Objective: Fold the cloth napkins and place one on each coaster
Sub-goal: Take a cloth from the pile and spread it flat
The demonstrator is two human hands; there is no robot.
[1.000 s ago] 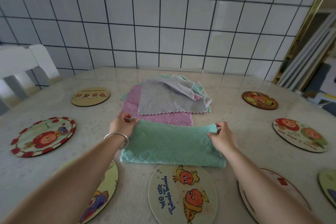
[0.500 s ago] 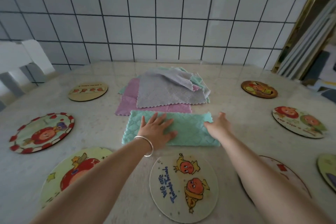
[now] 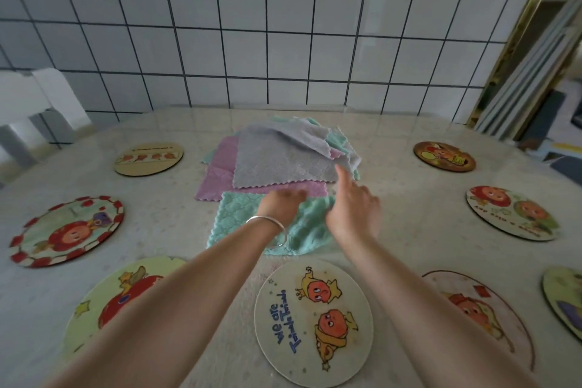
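A mint-green napkin [image 3: 236,214], folded into a strip, lies on the table just beyond the nearest coaster [image 3: 315,321]. My left hand [image 3: 280,205] rests flat on its middle, blurred by motion. My right hand [image 3: 352,211] grips the strip's right end, which is lifted and turned over toward the left, with the index finger pointing away. Behind lies a loose pile with a grey napkin [image 3: 283,161] on top of a pink napkin [image 3: 217,176] and other green ones. Several round cartoon coasters ring the table, all bare.
Coasters lie at left [image 3: 66,230], far left [image 3: 148,157], near left [image 3: 126,296], far right [image 3: 444,156], right [image 3: 513,213] and near right [image 3: 478,309]. A white chair [image 3: 31,104] stands at the left edge. Boards [image 3: 529,88] lean at the right by the tiled wall.
The green napkin was folded in half away from me into a strip and pressed flat. Now my right hand has taken its right end and carries it leftward over my left hand.
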